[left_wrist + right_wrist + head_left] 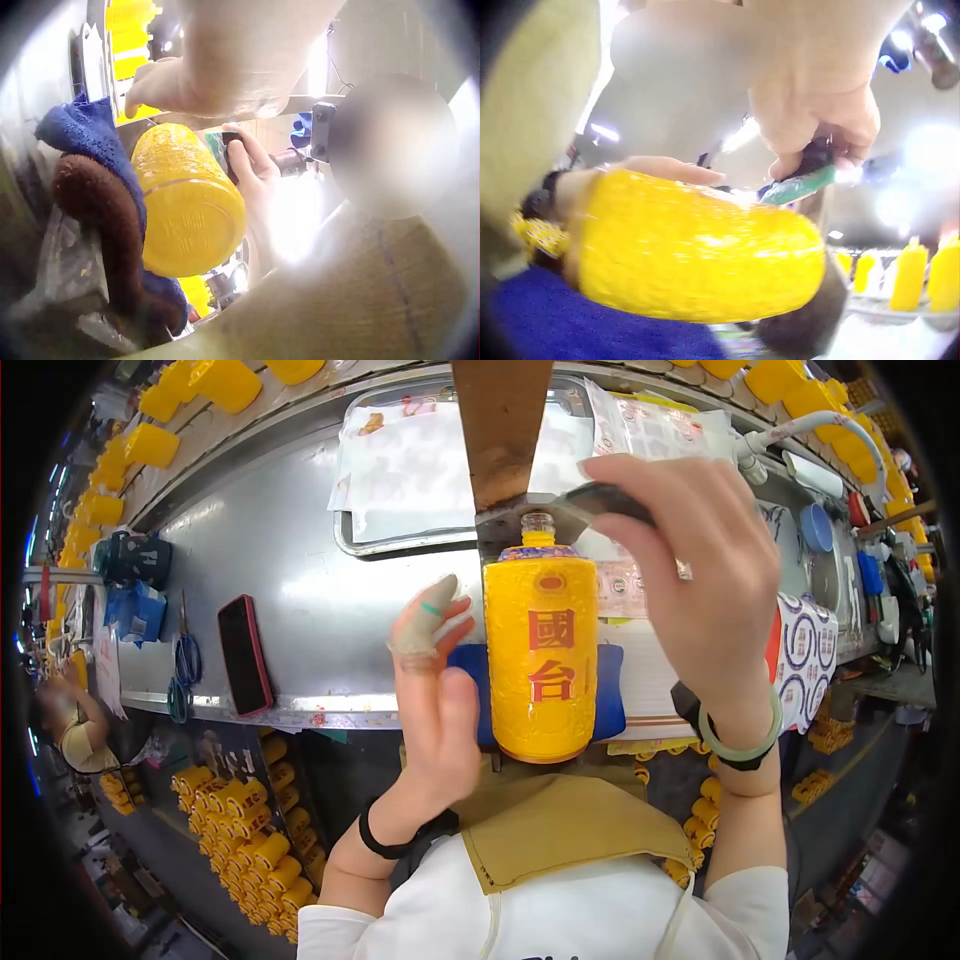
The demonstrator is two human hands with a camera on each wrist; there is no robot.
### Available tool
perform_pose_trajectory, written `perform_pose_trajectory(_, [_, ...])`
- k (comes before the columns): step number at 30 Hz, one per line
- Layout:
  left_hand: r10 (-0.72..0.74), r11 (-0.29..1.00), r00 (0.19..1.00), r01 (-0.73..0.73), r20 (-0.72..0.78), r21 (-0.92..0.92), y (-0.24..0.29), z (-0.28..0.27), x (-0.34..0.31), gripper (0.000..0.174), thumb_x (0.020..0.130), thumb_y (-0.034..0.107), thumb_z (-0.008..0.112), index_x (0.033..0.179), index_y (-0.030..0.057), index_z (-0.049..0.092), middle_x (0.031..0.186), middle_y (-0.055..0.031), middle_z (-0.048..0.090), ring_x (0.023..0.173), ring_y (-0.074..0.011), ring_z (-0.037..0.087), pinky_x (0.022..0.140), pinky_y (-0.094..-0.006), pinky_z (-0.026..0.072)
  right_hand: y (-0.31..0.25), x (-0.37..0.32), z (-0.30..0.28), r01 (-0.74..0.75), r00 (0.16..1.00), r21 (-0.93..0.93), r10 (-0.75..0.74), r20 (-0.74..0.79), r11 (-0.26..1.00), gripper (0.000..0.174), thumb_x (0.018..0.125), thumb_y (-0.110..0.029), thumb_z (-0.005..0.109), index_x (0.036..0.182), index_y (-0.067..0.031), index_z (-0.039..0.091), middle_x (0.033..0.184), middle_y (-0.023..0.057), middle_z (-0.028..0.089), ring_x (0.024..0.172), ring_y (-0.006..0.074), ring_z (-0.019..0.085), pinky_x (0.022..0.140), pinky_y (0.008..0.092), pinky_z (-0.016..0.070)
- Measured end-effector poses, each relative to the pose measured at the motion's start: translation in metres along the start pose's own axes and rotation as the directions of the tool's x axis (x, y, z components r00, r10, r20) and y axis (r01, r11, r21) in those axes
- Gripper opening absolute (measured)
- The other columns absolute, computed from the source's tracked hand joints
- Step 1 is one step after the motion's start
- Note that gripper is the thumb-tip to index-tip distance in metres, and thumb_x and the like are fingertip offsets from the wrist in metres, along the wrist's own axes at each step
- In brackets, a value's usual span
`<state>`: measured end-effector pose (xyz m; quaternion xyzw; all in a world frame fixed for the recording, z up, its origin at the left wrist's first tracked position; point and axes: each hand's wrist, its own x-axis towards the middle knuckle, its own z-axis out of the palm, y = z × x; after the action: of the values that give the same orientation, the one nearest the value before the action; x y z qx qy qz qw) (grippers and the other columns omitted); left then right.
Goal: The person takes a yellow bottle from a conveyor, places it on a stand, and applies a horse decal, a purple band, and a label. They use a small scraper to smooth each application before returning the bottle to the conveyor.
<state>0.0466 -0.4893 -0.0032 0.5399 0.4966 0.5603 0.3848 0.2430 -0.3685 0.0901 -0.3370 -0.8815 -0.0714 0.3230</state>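
A yellow bottle point(540, 650) with red characters lies on a blue cloth point(609, 690) at the table edge, its glass neck pointing away from the person. My right hand point(705, 560) pinches the dark handle of a flat-bladed tool point(612, 500), whose grey blade is beside the bottle's neck. In the right wrist view the tool point(802, 186) shows black and green above the bottle. To the left of the bottle, my left hand point(437, 705) is raised with relaxed fingers, holding nothing; pale covers wrap some fingers. The left wrist view shows the bottle's embossed base point(191, 229).
A wooden post point(503, 430) rises just beyond the bottle's neck. Behind it sits a metal tray point(345, 540) with printed sheets. A phone point(245, 655) and scissors point(186, 658) lie at left. Several yellow bottles point(245, 850) are stacked below the table, left of the person.
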Motion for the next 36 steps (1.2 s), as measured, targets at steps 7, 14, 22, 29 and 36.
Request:
perform_pose_trajectory(7, [0.253,0.785,0.923,-0.371,0.29,0.496,0.016,-0.003,-0.009,0.065,0.091,0.06,0.066,0.129,0.0076,0.07,0.145,-0.025,0.05,0.126,-0.0463,0.054,0.101,-0.049,0.0512,-0.012,-0.035,0.005,-0.489,0.859,0.407,0.507,0.072,0.772,0.028,0.086,0.004,0.074,0.112,-0.002,0.07,0.092,0.0096,0.07,0.08,0.0174,0.069,0.07,0.0294,0.0541])
perform_pose_trajectory(14, [0.143,0.651,0.928,-0.35,0.344,0.674,0.044,0.016,-0.008,0.065,0.083,0.061,0.073,0.119,0.007,0.076,0.144,-0.0299,0.049,0.126,-0.0479,0.054,0.097,-0.0471,0.0549,-0.013,-0.057,0.007,-0.576,0.786,0.418,0.616,0.049,0.702,0.028,0.087,0.002,0.075,0.114,-0.0018,0.07,0.093,0.0068,0.072,0.083,0.0136,0.069,0.073,0.0253,0.0523])
perform_pose_trajectory(22, [0.225,0.67,0.932,-0.36,0.285,0.649,0.031,0.013,-0.011,0.052,0.085,0.045,0.08,0.111,-0.0001,0.074,0.141,-0.0328,0.051,0.122,-0.0498,0.058,0.09,-0.0459,0.0586,-0.013,-0.066,0.009,-0.574,0.751,0.497,0.661,0.003,0.65,0.026,0.089,-0.001,0.075,0.114,-0.0014,0.07,0.094,0.006,0.072,0.083,0.0124,0.066,0.074,0.0245,0.0499])
perform_pose_trajectory(29, [0.156,0.622,0.937,-0.34,0.313,0.706,0.046,0.017,-0.003,0.08,0.076,0.058,0.082,0.129,0.0001,0.068,0.132,-0.0232,0.053,0.113,-0.0415,0.059,0.088,-0.0457,0.0552,-0.013,-0.07,0.011,-0.594,0.734,0.495,0.679,0.012,0.634,0.025,0.089,-0.003,0.076,0.114,-0.0023,0.07,0.093,0.0056,0.072,0.082,0.0121,0.065,0.073,0.0248,0.0484])
perform_pose_trajectory(36, [0.156,0.586,0.948,-0.315,0.278,0.747,0.045,0.02,0.002,0.086,0.072,0.063,0.08,0.13,0.0008,0.067,0.121,-0.0192,0.057,0.096,-0.0341,0.063,0.072,-0.0392,0.057,-0.014,-0.073,0.007,-0.607,0.726,0.486,0.687,0.017,0.629,0.026,0.09,-0.003,0.075,0.116,-0.0019,0.07,0.095,0.0063,0.072,0.083,0.0129,0.065,0.073,0.0252,0.0485])
